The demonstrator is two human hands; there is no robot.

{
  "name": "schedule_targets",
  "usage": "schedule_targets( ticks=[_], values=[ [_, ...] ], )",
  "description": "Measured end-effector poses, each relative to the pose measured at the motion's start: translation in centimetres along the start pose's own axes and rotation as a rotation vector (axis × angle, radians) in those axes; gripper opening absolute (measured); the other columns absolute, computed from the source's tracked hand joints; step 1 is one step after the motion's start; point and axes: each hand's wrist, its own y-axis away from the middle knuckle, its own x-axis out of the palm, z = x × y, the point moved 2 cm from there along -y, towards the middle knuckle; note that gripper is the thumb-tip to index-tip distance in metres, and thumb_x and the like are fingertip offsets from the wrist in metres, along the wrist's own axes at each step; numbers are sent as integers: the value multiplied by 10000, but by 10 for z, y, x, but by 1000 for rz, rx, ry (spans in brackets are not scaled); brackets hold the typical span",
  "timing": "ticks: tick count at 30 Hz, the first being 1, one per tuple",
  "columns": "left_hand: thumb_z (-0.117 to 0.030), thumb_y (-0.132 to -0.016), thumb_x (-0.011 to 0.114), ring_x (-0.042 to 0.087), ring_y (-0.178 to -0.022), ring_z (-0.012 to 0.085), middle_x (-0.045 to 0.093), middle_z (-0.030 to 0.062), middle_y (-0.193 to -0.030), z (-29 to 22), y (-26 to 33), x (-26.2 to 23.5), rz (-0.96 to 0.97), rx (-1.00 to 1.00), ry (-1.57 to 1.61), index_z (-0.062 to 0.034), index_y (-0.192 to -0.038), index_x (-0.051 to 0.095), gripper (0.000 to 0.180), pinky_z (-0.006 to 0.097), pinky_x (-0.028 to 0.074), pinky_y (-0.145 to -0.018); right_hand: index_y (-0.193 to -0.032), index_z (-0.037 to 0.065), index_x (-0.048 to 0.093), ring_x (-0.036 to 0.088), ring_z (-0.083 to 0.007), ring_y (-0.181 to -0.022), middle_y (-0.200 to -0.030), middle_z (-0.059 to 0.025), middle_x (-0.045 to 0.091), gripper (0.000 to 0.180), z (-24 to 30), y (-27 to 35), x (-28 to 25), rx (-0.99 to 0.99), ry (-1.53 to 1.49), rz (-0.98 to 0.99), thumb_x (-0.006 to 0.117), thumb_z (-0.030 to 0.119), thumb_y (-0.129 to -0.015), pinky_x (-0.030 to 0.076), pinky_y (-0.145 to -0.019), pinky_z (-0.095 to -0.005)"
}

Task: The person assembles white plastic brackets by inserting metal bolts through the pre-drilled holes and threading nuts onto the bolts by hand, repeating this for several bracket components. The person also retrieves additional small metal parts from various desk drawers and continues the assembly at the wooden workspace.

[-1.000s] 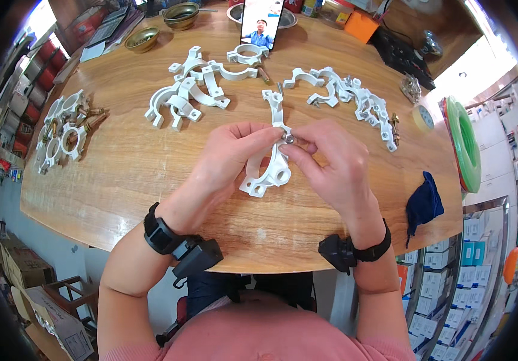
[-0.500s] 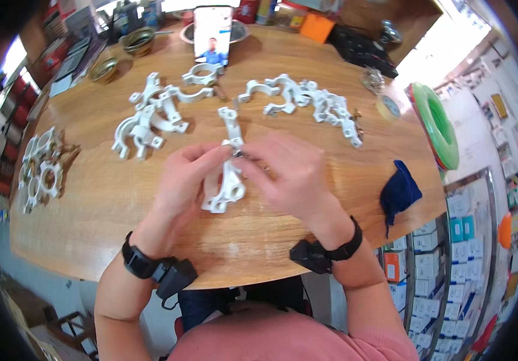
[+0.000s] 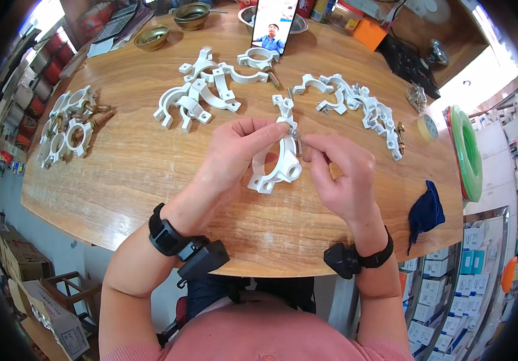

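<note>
Over the middle of the table, my left hand (image 3: 235,150) pinches a white plastic pipe clamp (image 3: 288,157) near its upper joint. A small shiny metal fastener (image 3: 296,133) shows at that joint, beside my left fingertips. The clamp's round opening faces left, and its lower end has bolt holes. Just right of the fastener is my right hand (image 3: 343,171), with fingers curled and thumb and index finger slightly apart; nothing shows between them. A thin metal screw (image 3: 299,148) shows close to its index fingertip; whether they touch is unclear.
White clamp halves (image 3: 196,96) lie at the back left, more clamp parts (image 3: 361,105) at the back right. Clamps with brass-coloured bolts (image 3: 69,129) lie far left. A phone (image 3: 273,27) stands behind, near metal bowls (image 3: 152,37). A blue pouch (image 3: 425,210) and tape roll (image 3: 427,127) lie right.
The view has shifted, so the table things appear farther right and higher. My right thumb and index finger have come off the fastener at the joint, while my left hand keeps its pinch.
</note>
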Motion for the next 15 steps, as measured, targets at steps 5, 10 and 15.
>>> schedule_targets(
  ticks=[5, 10, 15],
  values=[
    [-193, -770, 609, 520, -664, 52, 594, 16, -778, 1, 2, 1, 17, 3, 1, -18, -860, 595, 197, 196, 415, -614, -890, 53, 607, 538, -162, -498, -661, -72, 584, 258, 5, 0, 1, 52, -22, -57, 551, -30, -652, 418, -449, -248],
    [-188, -766, 614, 524, -677, 51, 596, 14, -781, 0, 1, 1, -2, 32, 12, -16, -873, 596, 204, 194, 412, -614, -878, 57, 607, 551, -172, -522, -666, -71, 587, 250, 3, 0, 1, 22, 10, -44, 545, -27, -652, 427, -464, -258],
    [-161, -802, 557, 546, -616, 60, 586, 15, -752, -1, -1, 3, -30, 67, -17, -21, -895, 562, 168, 197, 449, -526, -828, 52, 594, 559, -187, -535, -684, -64, 590, 190, -2, 0, 0, -65, 55, -37, 541, -18, -659, 434, -475, -268]
  ],
)
